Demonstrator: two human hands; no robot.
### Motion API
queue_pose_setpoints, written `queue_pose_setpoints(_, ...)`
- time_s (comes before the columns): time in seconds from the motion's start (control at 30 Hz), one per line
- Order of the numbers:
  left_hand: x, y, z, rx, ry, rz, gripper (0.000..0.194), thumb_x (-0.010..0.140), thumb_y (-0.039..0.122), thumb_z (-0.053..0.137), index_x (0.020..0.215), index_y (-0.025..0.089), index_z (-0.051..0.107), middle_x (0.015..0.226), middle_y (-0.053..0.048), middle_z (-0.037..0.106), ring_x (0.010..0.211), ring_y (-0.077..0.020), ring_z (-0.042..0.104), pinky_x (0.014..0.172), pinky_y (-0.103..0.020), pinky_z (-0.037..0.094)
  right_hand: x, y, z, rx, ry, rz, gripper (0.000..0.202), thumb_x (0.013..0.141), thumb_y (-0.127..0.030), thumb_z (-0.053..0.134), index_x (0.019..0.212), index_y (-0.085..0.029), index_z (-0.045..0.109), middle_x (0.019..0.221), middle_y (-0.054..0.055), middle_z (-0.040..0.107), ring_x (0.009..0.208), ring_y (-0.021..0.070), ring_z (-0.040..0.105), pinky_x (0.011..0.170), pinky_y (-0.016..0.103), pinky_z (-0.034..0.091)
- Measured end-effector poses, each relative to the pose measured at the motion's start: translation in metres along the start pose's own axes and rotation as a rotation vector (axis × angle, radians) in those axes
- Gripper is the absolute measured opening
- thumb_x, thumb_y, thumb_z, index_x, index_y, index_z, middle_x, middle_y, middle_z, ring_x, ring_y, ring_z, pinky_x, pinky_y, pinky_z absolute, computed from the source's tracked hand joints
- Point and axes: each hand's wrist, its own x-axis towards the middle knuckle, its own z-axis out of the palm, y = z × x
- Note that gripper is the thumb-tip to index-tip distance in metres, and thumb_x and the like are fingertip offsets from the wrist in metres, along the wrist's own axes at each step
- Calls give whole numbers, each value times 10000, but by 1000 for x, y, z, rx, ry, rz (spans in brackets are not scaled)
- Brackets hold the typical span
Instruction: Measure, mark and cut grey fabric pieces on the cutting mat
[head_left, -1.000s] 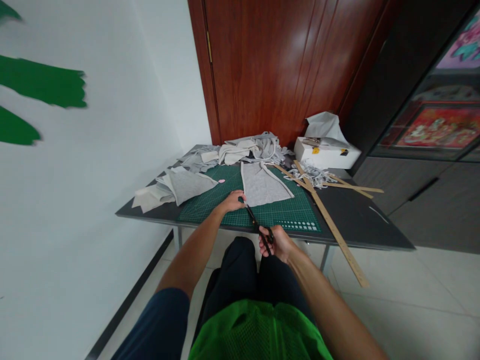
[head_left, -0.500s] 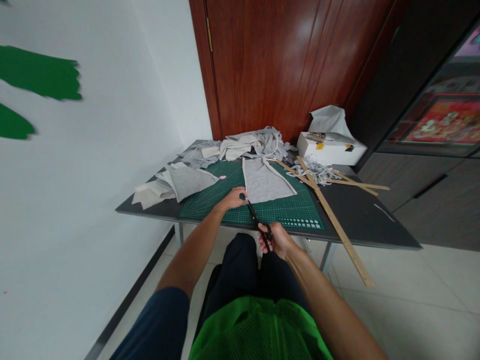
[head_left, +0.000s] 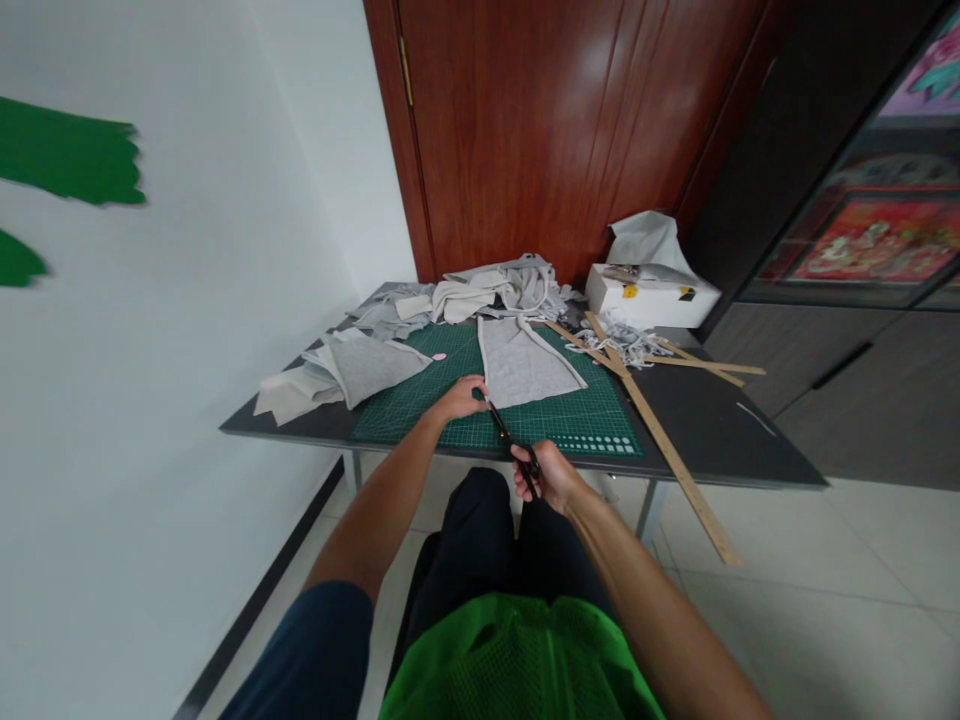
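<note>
A light grey cloth piece with pale edges lies flat on the green cutting mat. At its lower left corner, my left hand pinches the cloth edge between thumb and fingers. Black scissors are gripped in my right hand at the mat's front edge. Their blades point up and left, with the tips at the cloth corner beside my left fingertips. Whether the blades are apart is too small to tell.
Folded grey cloths lie left of the mat, and a cloth pile lies behind it. To the right are wooden rulers, one overhanging the front edge, fabric scraps and a white box.
The view has shifted slightly, so the table and its items appear a little further left. Both hands keep nearly the same place at the cloth corner.
</note>
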Motion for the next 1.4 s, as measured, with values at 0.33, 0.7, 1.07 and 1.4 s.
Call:
queue_pose_setpoints(0.33, 0, -1, 0, 8, -5, -8, 210, 632, 211, 826, 824, 226, 743, 1283, -59, 714, 1321, -283, 605, 1196, -465, 424, 7, 0, -4, -16, -12, -10, 296, 979, -296, 540, 713, -173, 574, 559, 23, 590, 423, 131, 564, 397, 222, 424)
queue_pose_setpoints(0.7, 2, 0, -5, -59, -33, -32, 131, 699, 234, 797, 829, 219, 787, 1326, -77, 721, 1309, -279, 634, 1200, -433, 433, 7, -4, -2, -54, 23, -4, 286, 969, -240, 532, 693, -171, 560, 547, 19, 568, 407, 129, 547, 372, 222, 381)
queue_pose_setpoints(1.07, 5, -7, 1, -95, 48, -22, 70, 736, 172, 737, 772, 197, 791, 1258, -83, 767, 1224, -267, 691, 1167, -425, 462, 2, -11, 4, -65, 23, 23, 307, 1006, -255, 502, 725, -155, 573, 565, 24, 584, 429, 126, 562, 398, 216, 414)
queue_pose_setpoints(1.4, 6, -11, 4, -80, 68, -50, 236, 709, 161, 767, 928, 216, 836, 1280, -69, 759, 1230, -256, 691, 1165, -393, 472, 5, -9, 4, -77, 37, 10, 296, 992, -217, 519, 706, -158, 565, 546, 16, 574, 411, 126, 559, 382, 217, 393)
